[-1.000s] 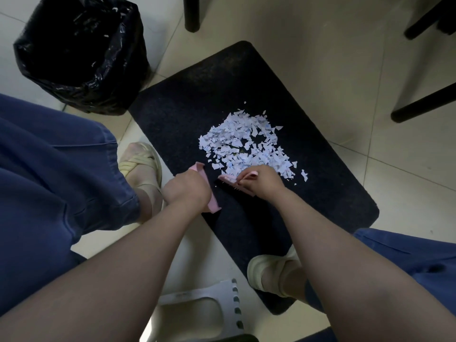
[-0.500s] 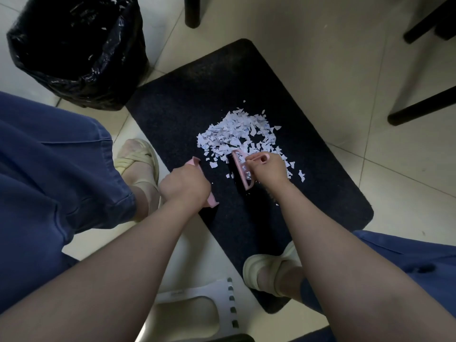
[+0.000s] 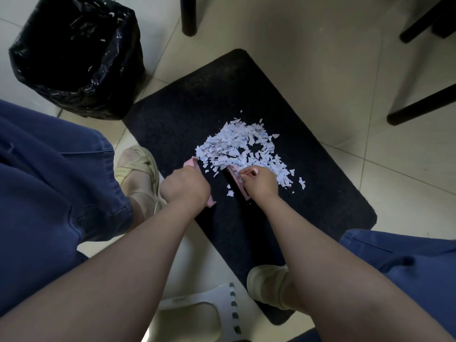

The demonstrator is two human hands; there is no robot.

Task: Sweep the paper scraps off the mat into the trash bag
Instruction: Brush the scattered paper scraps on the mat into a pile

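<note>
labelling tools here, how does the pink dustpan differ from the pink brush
The dustpan is in the left hand, mostly hidden, only thin pink ends showing; the brush is in the right hand, its back in plain view. The dustpan stands beside the paper scraps; the brush touches their near edge. Both are pink and over the mat.

Pale beige tiled floor (image 3: 320, 58) carries: black rounded-corner fibre mat (image 3: 197, 114); black plastic trash bag (image 3: 74, 58) just beside its far left corner; dark furniture legs (image 3: 188, 16); white plastic stool (image 3: 197, 312) nearest me.
</note>
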